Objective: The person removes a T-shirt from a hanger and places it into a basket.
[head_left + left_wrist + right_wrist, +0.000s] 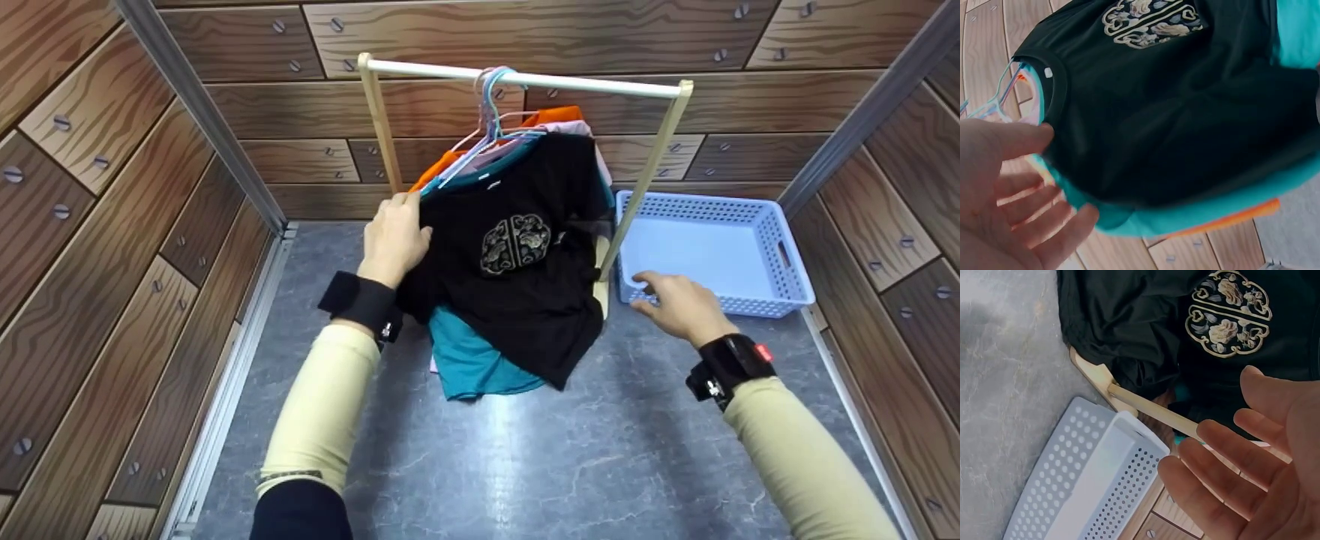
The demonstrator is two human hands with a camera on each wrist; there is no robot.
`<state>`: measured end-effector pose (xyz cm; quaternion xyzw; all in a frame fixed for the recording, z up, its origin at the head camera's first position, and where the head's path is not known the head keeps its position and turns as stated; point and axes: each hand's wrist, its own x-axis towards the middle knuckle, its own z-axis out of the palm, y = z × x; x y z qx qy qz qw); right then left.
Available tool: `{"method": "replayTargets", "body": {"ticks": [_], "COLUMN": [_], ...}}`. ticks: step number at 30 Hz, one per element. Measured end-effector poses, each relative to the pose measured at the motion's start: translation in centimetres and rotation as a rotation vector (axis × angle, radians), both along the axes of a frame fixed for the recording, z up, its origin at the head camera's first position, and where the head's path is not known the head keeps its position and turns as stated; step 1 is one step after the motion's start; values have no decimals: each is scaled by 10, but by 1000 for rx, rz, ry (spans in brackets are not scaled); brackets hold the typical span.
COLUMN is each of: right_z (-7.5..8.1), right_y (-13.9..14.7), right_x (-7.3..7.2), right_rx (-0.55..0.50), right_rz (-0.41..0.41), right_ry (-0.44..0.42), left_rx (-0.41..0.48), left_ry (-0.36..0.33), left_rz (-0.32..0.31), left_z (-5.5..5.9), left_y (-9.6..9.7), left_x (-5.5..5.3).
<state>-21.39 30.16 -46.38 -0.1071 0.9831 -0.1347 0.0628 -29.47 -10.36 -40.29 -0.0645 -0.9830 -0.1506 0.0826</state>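
A black T-shirt (465, 225) with an embroidered chest emblem (516, 244) hangs frontmost on a small rack, its lower part slanting and bunched to the right. Behind it show a teal shirt (480, 360) and an orange garment (559, 115). At the black shirt's left shoulder is my left hand (394, 232); in the left wrist view its thumb (1027, 138) lies by the collar and the fingers are spread loosely. My right hand (682, 304), holding nothing, hovers by the front left of the blue basket (780, 255), fingers relaxed.
The rack has a white rail (600, 84) and wooden legs (645, 180); several pastel hangers (491, 112) crowd near its middle. The perforated basket stands right of the rack. Wood-patterned walls (75, 300) enclose the grey marbled floor (570, 465) at the back and sides.
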Motion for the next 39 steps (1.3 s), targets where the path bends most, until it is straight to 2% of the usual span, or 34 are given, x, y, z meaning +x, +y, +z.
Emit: {"method": "replayTargets", "body": {"ticks": [6,10,16,24,27,29,33,36,39], "right_z": [-13,-19,-26,-29,-30,-31,-32,-32,-31], "right_y": [-1,-3,-7,-11,-12,-13,-13,-12,-11], "right_x": [3,3,4,5,6,7,8,8,8], "right_rx": [-4,-16,-26,-44,-52,-53,-54,-57,-59], "right_rz": [2,5,12,33,36,36,42,38,32], "right_ry": [-25,-24,-39,-22,-19,-11,2,-9,-23], "left_rx": [2,21,26,54,54,50,51,67,81], "left_ry": [115,148,130,46,42,64,139,190,211], "left_rz": [32,48,61,42,28,23,36,46,48], "left_z": [-8,-8,-8,-9,-11,-11,-6,3,13], "left_y": [9,16,24,30,34,35,35,34,31], "left_x": [-5,-9,-11,-14,-13,-12,-11,-10,-7]}}
